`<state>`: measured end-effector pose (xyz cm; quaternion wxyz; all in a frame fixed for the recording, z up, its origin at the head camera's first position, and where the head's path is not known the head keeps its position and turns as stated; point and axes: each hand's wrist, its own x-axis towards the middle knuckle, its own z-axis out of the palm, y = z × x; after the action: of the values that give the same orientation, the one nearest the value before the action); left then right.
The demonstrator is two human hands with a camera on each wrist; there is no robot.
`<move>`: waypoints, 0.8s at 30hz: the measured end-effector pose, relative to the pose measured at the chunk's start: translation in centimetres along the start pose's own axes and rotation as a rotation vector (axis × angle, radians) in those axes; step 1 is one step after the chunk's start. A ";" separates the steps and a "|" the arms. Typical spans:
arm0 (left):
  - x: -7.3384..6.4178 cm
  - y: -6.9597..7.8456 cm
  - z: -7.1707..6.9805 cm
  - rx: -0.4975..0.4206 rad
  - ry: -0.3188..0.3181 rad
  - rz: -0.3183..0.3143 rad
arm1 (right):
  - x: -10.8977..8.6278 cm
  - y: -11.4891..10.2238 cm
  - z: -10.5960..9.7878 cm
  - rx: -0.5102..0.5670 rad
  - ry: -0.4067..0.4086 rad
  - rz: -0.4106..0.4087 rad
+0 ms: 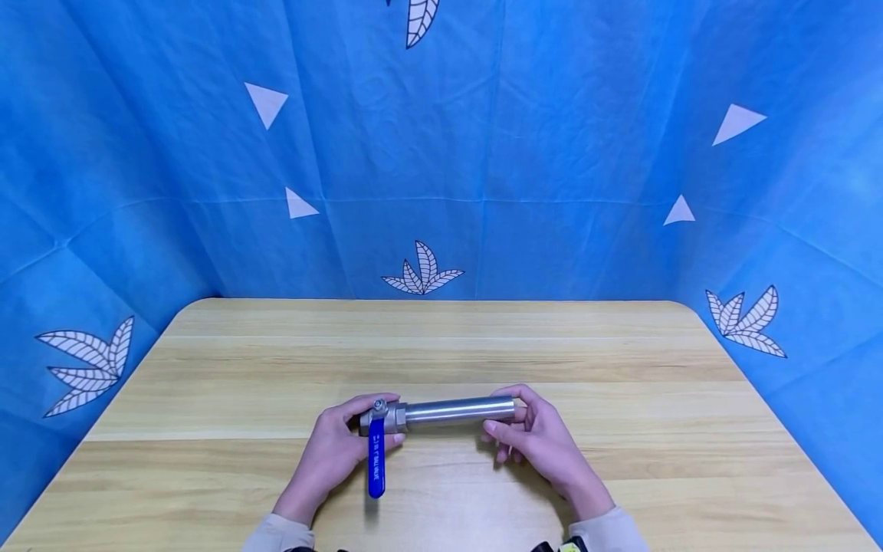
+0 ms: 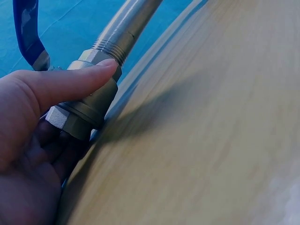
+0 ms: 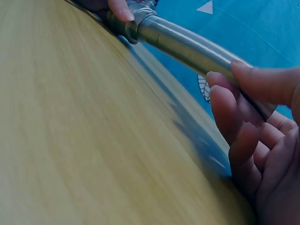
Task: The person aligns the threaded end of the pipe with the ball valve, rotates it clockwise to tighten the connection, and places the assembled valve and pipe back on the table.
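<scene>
My left hand (image 1: 336,442) grips a metal ball valve (image 1: 395,418), thumb along its near side. The valve's blue lever handle (image 1: 375,460) points toward me. A steel pipe (image 1: 458,409) runs rightward out of the valve. Where they meet, a few pipe threads (image 2: 108,49) show in the left wrist view. At the pipe's far end, my right hand (image 1: 541,441) holds it between thumb and fingers. In the right wrist view the pipe (image 3: 192,47) slopes down to that hand. Valve and pipe are held above the table, with a shadow below.
A light wooden table (image 1: 441,345) with rounded back corners lies under both hands. Behind it and along both sides hangs a blue cloth (image 1: 441,153) printed with white triangles and leaves.
</scene>
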<state>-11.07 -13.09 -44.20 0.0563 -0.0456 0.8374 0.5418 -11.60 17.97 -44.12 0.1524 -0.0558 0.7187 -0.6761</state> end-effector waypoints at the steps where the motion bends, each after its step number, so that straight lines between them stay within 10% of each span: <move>1: 0.0 0.0 0.0 0.002 0.000 0.003 | 0.0 0.0 0.0 0.001 0.004 -0.001; 24: 0.1 0.0 0.0 -0.014 -0.006 -0.001 | 0.1 -0.2 0.7 -0.041 0.149 0.056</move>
<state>-11.18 -13.08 -44.24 0.0590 -0.0448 0.8333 0.5479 -11.54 17.30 -44.00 0.1161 0.0119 0.7431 -0.6590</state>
